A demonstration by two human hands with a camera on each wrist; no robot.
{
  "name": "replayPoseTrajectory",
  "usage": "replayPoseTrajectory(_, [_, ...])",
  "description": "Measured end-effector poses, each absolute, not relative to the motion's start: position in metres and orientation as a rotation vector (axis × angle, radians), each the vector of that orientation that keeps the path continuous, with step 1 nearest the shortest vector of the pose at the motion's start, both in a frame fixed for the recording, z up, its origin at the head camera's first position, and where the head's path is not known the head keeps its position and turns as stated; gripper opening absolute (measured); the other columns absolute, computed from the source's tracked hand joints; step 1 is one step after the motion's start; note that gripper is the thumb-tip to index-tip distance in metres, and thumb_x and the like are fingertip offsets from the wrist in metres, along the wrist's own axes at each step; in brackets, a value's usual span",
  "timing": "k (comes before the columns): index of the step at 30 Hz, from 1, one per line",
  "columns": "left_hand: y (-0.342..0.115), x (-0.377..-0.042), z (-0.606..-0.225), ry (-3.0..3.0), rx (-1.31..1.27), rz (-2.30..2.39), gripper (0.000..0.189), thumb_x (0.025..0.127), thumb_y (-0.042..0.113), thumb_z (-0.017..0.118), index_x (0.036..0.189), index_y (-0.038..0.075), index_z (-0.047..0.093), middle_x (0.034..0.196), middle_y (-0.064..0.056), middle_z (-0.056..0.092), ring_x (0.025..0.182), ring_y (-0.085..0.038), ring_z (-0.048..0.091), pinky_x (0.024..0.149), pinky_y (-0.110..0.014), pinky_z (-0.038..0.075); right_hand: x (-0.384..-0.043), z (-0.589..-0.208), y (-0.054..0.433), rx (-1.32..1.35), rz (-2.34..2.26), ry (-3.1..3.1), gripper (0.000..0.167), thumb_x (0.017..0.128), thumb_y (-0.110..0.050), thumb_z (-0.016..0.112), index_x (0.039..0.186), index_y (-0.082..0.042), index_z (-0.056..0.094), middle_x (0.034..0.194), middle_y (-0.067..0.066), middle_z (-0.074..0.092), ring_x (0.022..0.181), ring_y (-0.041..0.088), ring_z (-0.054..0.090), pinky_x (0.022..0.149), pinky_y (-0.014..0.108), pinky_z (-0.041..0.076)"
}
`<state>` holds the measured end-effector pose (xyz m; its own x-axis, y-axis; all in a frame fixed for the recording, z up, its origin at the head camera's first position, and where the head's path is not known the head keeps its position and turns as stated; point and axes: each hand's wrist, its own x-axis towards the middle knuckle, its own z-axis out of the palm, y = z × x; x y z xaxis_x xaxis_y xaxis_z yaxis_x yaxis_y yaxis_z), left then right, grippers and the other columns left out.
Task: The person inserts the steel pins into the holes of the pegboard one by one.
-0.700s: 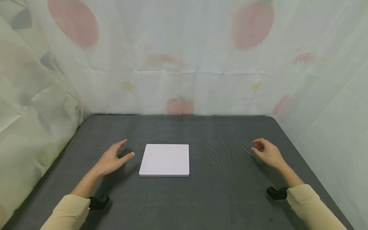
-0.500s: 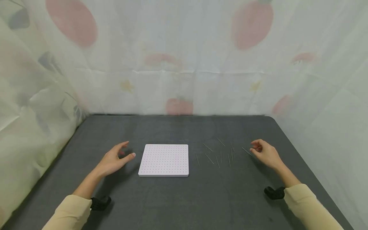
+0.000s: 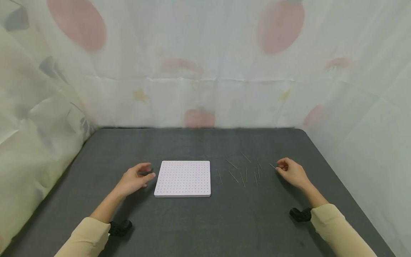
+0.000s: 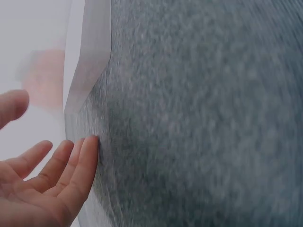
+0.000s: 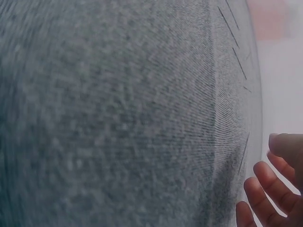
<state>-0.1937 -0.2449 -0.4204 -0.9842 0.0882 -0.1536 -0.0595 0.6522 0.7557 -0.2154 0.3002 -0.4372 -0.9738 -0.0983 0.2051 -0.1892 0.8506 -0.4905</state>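
A white pegboard (image 3: 182, 178) with a grid of small holes lies on the dark table. My left hand (image 3: 134, 181) hovers just off its left edge, fingers loosely bent and holding nothing; in the left wrist view the board's white corner (image 4: 90, 56) stands beyond the fingertips (image 4: 91, 144). To the right, several thin needle-like metal pins (image 3: 243, 179) lie scattered. My right hand (image 3: 293, 174) is above the rightmost pin (image 3: 272, 165), thumb and fingers apart in the right wrist view, where that pin (image 5: 244, 153) lies beyond the fingers (image 5: 267, 182).
A dark grey cloth covers the table (image 3: 199, 228). Printed white curtains (image 3: 199, 64) enclose the back and sides. Black wrist straps (image 3: 120, 228) sit at the cream sleeves (image 3: 85, 237).
My left hand has moved right towards the board, its fingers bending a little more. My right hand has moved slightly left and nearer, over the end of the rightmost pin.
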Motion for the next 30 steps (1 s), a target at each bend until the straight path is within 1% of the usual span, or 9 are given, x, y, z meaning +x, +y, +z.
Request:
replayPoseTrajectory(4, [-0.24, -0.193, -0.421, 2.627, 0.004, 1.321, 0.061, 0.089, 0.026, 0.061, 0.138, 0.002, 0.037, 0.129, -0.023, 0.047, 0.109, -0.034, 0.055, 0.069, -0.029, 0.056, -0.217, -0.439, 0.299, 0.213, 0.766, -2.868, 0.022, 0.086, -0.013, 0.062, 0.102, 0.002, 0.059, 0.087, 0.01, 0.061, 0.079, 0.026, 0.059, 0.066, 0.041, 0.047])
replayPoseTrajectory(9, [-0.234, -0.192, -0.423, 2.584, -0.006, 1.369, 0.055, 0.088, 0.018, 0.062, 0.135, 0.0, 0.041, 0.125, -0.024, 0.05, 0.101, -0.028, 0.059, 0.068, -0.03, 0.057, -0.22, -0.442, 0.299, 0.182, 0.763, -2.881, 0.021, 0.086, -0.014, 0.062, 0.101, 0.002, 0.061, 0.085, 0.009, 0.061, 0.077, 0.024, 0.058, 0.066, 0.04, 0.046])
replayPoseTrajectory(13, [-0.231, -0.193, -0.426, 2.538, -0.013, 1.422, 0.053, 0.087, 0.012, 0.061, 0.135, 0.0, 0.041, 0.123, -0.024, 0.051, 0.094, -0.024, 0.062, 0.068, -0.032, 0.057, -0.221, -0.445, 0.298, 0.166, 0.784, -2.893, 0.02, 0.087, -0.014, 0.061, 0.1, 0.001, 0.061, 0.084, 0.008, 0.061, 0.074, 0.021, 0.056, 0.063, 0.035, 0.044])
replayPoseTrajectory(18, [-0.228, -0.195, -0.431, 2.497, -0.03, 1.474, 0.053, 0.087, 0.007, 0.061, 0.135, -0.002, 0.041, 0.121, -0.025, 0.051, 0.089, -0.022, 0.063, 0.067, -0.033, 0.057, -0.221, -0.45, 0.296, 0.16, 0.797, -2.897, 0.019, 0.086, -0.013, 0.061, 0.098, 0.002, 0.062, 0.082, 0.007, 0.06, 0.07, 0.018, 0.054, 0.061, 0.032, 0.042])
replayPoseTrajectory(25, [-0.226, -0.194, -0.434, 2.471, -0.069, 1.51, 0.052, 0.085, 0.003, 0.061, 0.134, -0.002, 0.043, 0.121, -0.025, 0.051, 0.086, -0.021, 0.063, 0.066, -0.035, 0.057, -0.222, -0.453, 0.293, 0.144, 0.774, -2.899, 0.017, 0.085, -0.012, 0.062, 0.095, 0.001, 0.062, 0.08, 0.008, 0.06, 0.068, 0.019, 0.053, 0.06, 0.035, 0.042])
replayPoseTrajectory(30, [-0.227, -0.195, -0.435, 2.467, -0.072, 1.541, 0.053, 0.083, 0.001, 0.063, 0.133, -0.003, 0.044, 0.12, -0.025, 0.051, 0.085, -0.02, 0.062, 0.065, -0.035, 0.057, -0.226, -0.452, 0.289, 0.094, 0.751, -2.907, 0.017, 0.085, -0.014, 0.062, 0.093, 0.0, 0.062, 0.082, 0.01, 0.06, 0.069, 0.022, 0.055, 0.06, 0.037, 0.044])
